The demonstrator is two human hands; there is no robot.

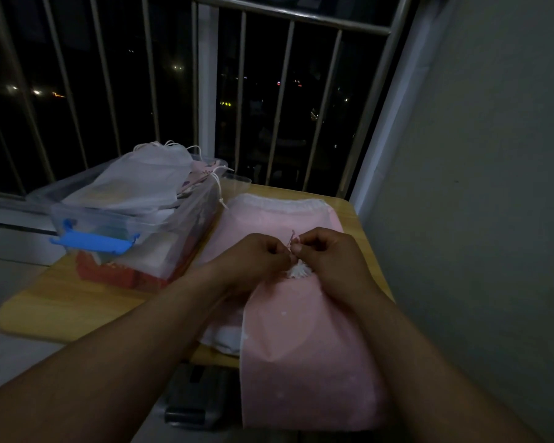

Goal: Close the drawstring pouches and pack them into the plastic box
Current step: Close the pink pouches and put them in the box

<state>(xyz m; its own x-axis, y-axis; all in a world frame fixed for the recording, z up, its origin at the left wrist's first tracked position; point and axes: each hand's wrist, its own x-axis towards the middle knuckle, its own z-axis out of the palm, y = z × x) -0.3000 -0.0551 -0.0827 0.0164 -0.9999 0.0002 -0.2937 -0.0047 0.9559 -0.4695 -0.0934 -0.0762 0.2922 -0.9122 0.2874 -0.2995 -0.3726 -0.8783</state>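
Note:
A pink drawstring pouch (304, 353) lies on the table and hangs over its near edge, its neck bunched into a white ruffle (296, 271). My left hand (256, 260) and my right hand (330, 260) meet above the ruffle, and each pinches the thin pink drawstring (293, 239). A second pink pouch (269, 219) lies flat behind them with its mouth wide. The clear plastic box (186, 231) with a blue latch (93, 243) stands to the left, holding a white pouch (141, 177) and a patterned pink one (199, 177).
The small wooden table (71, 302) stands against a barred window (269, 91); a grey wall (477, 187) is close on the right. White cloth (227, 338) shows under the pink pouch. A dark object (195, 401) lies on the floor below the table edge.

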